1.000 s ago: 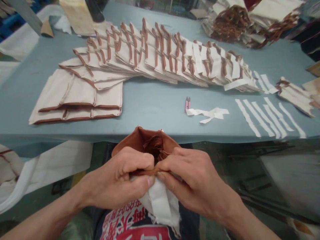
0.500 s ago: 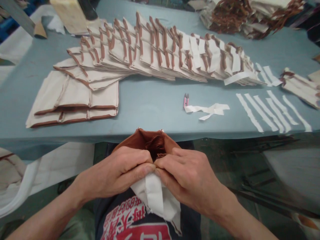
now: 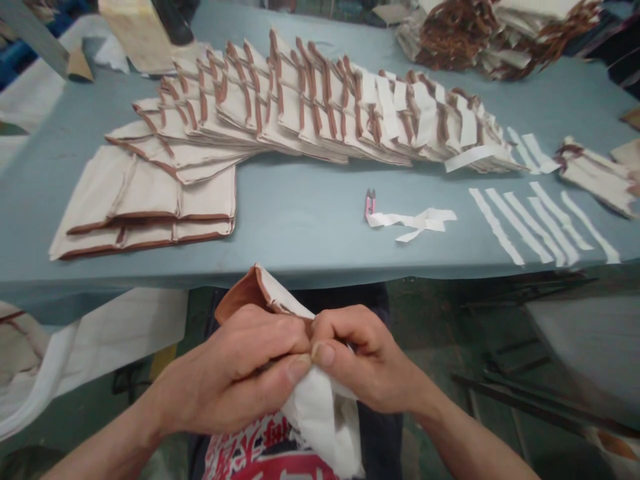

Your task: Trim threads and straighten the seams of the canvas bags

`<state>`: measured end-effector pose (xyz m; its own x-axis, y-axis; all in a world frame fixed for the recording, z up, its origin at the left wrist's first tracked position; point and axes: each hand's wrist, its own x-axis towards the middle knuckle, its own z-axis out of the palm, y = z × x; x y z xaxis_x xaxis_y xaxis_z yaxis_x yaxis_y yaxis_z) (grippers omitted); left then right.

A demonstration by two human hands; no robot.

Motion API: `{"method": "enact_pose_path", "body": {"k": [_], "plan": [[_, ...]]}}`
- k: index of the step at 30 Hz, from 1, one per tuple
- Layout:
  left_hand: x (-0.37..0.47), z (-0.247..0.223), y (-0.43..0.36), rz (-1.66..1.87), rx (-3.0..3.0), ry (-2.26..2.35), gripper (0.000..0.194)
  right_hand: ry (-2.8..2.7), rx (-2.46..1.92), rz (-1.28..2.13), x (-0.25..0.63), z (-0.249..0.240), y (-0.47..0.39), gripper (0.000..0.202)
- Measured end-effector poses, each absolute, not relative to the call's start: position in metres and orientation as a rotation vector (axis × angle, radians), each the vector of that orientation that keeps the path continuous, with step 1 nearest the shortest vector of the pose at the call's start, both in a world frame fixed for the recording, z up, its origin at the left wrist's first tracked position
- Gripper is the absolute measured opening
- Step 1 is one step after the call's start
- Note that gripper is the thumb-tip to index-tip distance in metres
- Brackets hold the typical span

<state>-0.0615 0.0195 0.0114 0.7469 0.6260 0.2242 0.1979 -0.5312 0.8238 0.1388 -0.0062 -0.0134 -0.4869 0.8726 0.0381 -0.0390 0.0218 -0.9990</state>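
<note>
A cream fabric pouch (image 3: 327, 417) with a brown lining hangs over my lap, below the table edge. My left hand (image 3: 250, 363) pinches its upper edge between thumb and fingers. Right beside it, my right hand (image 3: 357, 353) grips the same edge, so the two thumbs nearly touch. Part of the brown lining (image 3: 245, 297) opens out above my left hand. White cloth drapes below my fingers; whether a separate strip is among it I cannot tell. The exact spot under the fingertips is hidden.
A fanned row of cream pouches with brown trim (image 3: 290, 100) spans the blue table (image 3: 300, 227). A folded stack (image 3: 150, 193) lies left. Pink thread snips (image 3: 370, 203) touch a tangled white strip (image 3: 425, 219). Several white strips (image 3: 525, 223) lie right, and a brown-fringed pile (image 3: 455, 33) sits behind.
The pouch has turned and its mouth has narrowed, with the lining now showing mostly at the left. Both hands have shifted their hold slightly and remain close together.
</note>
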Motion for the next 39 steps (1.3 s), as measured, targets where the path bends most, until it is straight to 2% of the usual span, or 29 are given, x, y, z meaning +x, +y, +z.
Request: {"method": "enact_pose_path", "body": {"k": [5,9,17,23,30,34,39], "plan": [[-0.042,-0.006,0.009,1.067,2.034,0.728,0.028,-1.078,-0.888,1.573,0.112,-0.026,-0.024,0.058],[-0.036,-0.015,0.014,1.167,2.028,0.730,0.035,-0.944,-0.926,1.607,0.110,-0.027,-0.021,0.058],[-0.055,-0.014,0.029,0.822,1.792,0.543,0.048,-1.510,-0.836,1.554,0.150,-0.028,0.005,0.052],[-0.065,-0.015,0.026,0.662,1.587,0.522,0.064,-1.895,-0.778,1.211,0.159,-0.012,0.015,0.051],[-0.063,0.007,0.033,0.504,1.755,0.566,0.055,-2.127,-0.753,0.667,0.154,0.000,0.012,0.047],[-0.064,0.020,0.022,0.461,1.836,0.562,0.049,-2.076,-0.695,0.618,0.153,0.004,0.006,0.051],[-0.063,0.026,0.004,0.399,2.004,0.508,0.050,-2.087,-0.635,0.582,0.159,-0.003,0.001,0.061]]}}
